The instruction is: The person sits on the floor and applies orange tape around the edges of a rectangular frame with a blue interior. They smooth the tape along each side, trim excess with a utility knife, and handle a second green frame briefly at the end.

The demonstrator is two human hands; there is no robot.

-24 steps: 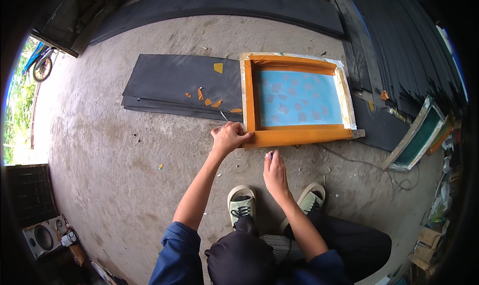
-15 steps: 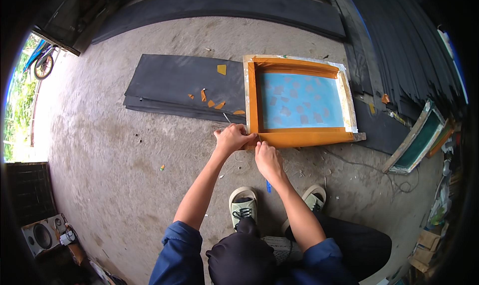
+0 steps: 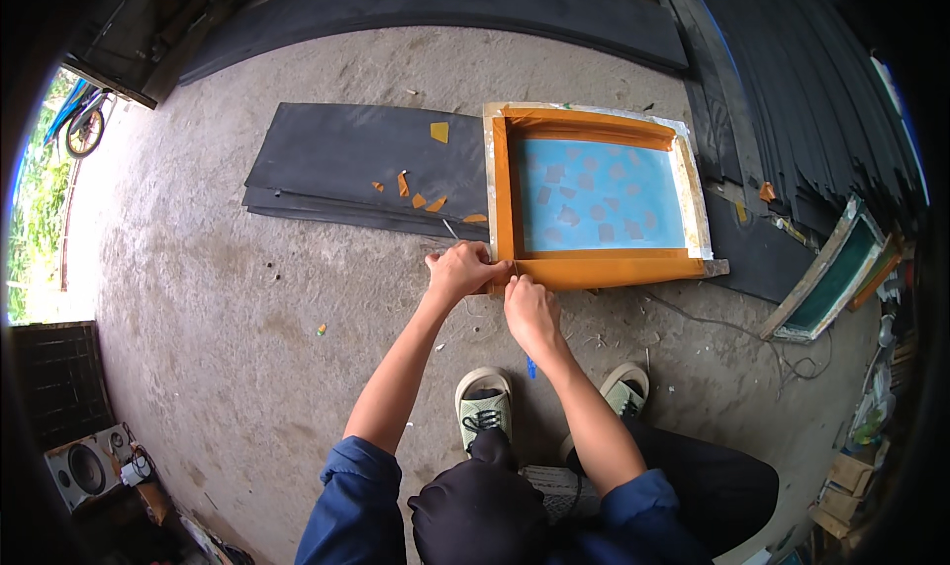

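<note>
A screen-printing frame (image 3: 711,209) with blue mesh (image 3: 594,201) has its sides covered in orange-brown tape (image 3: 604,270). At its near left corner, my left hand (image 3: 458,273) is closed, with the thumb pressed against the taped edge. A thin pale stick (image 3: 450,230) shows just beyond the left knuckles; whether I hold it is unclear. My right hand (image 3: 532,316) is closed in a pinch just right of the left thumb, against the frame's near side. A thin sliver shows at its fingertips, too small to name.
The frame partly overlaps stacked black sheets (image 3: 356,154), which carry several orange tape scraps (image 3: 404,183) and a yellow piece (image 3: 439,132). A green-mesh frame (image 3: 826,273) leans at right, near a cable (image 3: 683,316). A blue object (image 3: 531,368) lies between my shoes. A speaker (image 3: 85,468) stands at left.
My right hand has shifted very slightly up and left along the corner. The left hand stays on the corner, and the frame keeps its place apart from a small view shift.
</note>
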